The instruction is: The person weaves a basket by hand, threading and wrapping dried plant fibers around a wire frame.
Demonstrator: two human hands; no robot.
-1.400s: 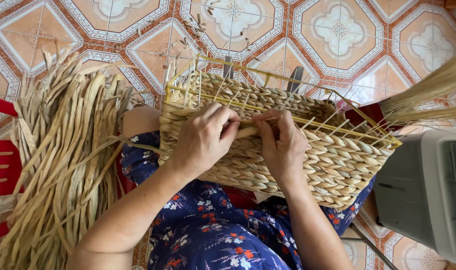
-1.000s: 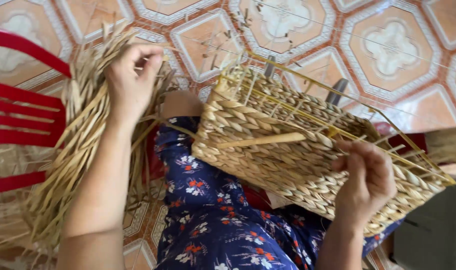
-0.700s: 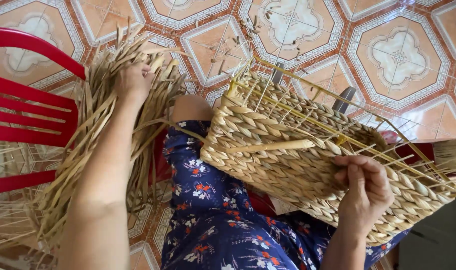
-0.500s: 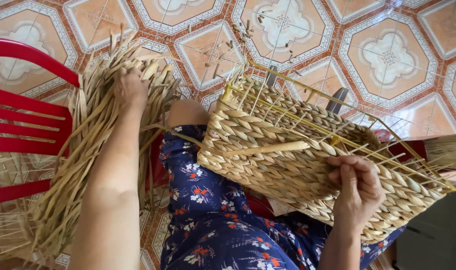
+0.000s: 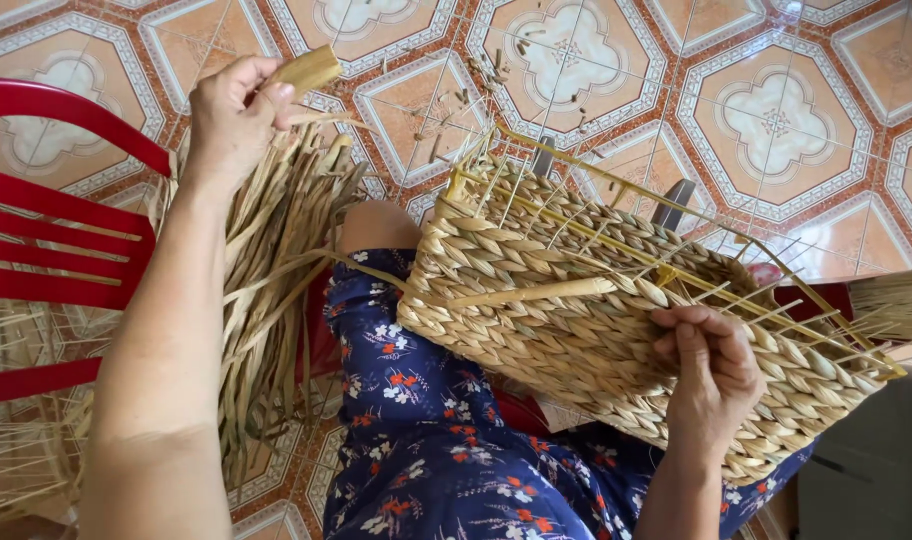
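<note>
1. The woven basket (image 5: 616,340) lies tilted across our lap, on the blue flowered dress (image 5: 426,440), its open mouth turned away from us.
2. Our right hand (image 5: 711,375) rests on the basket's near wall, fingers curled closed against the plaited rows and steadying it.
3. Our left hand (image 5: 231,115) is raised well to the left of the basket, fingers pinched tight on the end of one flat dried strand (image 5: 306,72) lifted from the bundle of strands (image 5: 276,270).
4. We judge the work well along: the walls are plaited nearly to the top, yet bare wire uprights (image 5: 536,195) and the yellow wire rim (image 5: 676,215) show above the weave, so the upper rows and edge remain.
5. One loose strand end (image 5: 536,293) lies across the basket's wall, not tucked in.
6. Left of the basket, beyond the bundle, stands a red chair (image 5: 56,230); behind the basket spreads the patterned tile floor (image 5: 776,110), with scraps scattered on it.
7. Nothing lies between our left hand and the basket.
</note>
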